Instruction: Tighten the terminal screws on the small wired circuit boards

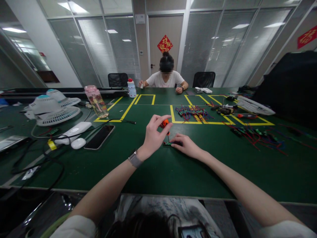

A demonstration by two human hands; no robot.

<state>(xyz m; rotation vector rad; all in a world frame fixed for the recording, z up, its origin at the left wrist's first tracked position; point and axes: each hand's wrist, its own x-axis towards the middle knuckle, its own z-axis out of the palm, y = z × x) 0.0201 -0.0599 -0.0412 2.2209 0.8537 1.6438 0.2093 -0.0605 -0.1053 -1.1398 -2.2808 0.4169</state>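
My left hand [156, 132] is closed round the orange handle of a small screwdriver [165, 123], held upright. Its thin shaft points down at a small green circuit board [167, 143] on the table; whether the tip touches it I cannot tell. My right hand [186, 145] rests low on the table, its fingers closed on the right end of the board. A dark part of the board shows beneath those fingers, and the rest of that end is hidden.
A phone [100, 137], a white earbud case [78, 143] and cables lie at left, with white fans [55, 110] and a pink-lidded bottle [96, 101] behind. Wired boards [194, 114] lie ahead, more wired boards [259, 137] at right. Across the green table [153, 175] sits another person [165, 77].
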